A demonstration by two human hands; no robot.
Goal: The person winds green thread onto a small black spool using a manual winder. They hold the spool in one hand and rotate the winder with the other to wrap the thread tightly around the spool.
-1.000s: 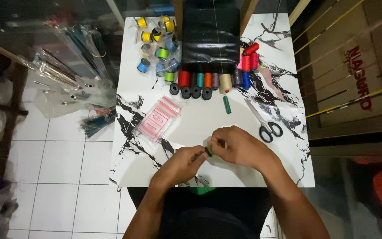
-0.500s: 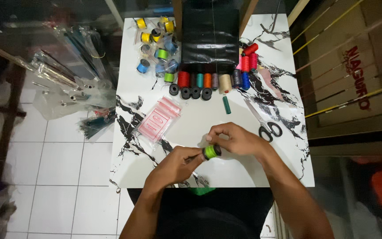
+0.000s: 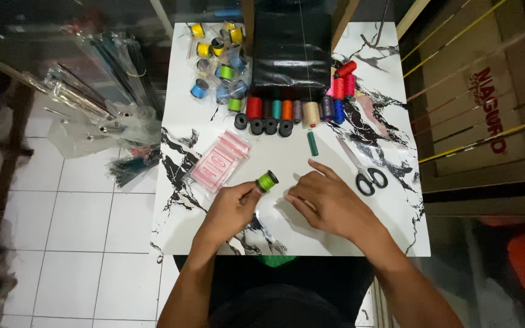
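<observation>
Pinched in the grip of the left hand point(image 3: 229, 209) is a small lime-green thread spool point(image 3: 267, 180), held by the fingertips just above the surface point(image 3: 183, 115) and tilted so that its dark end faces up and to the right. By the look of it, the step in hand is the handling of this one spool, taken apart from the rest. No thread end can be made out. Just beside it the right hand point(image 3: 329, 203) is laid on the surface, fingers loosely spread and holding nothing. To the left a clear zip bag with red print point(image 3: 221, 161) is seen; a loose dark-green spool point(image 3: 313, 144) and black-handled scissors point(image 3: 369, 178) lie farther right. Beyond, a row of coloured spools point(image 3: 287, 110) is lined against a black box point(image 3: 291, 51). Any next move would call for a steady pinch and the free right hand brought to the spool.
</observation>
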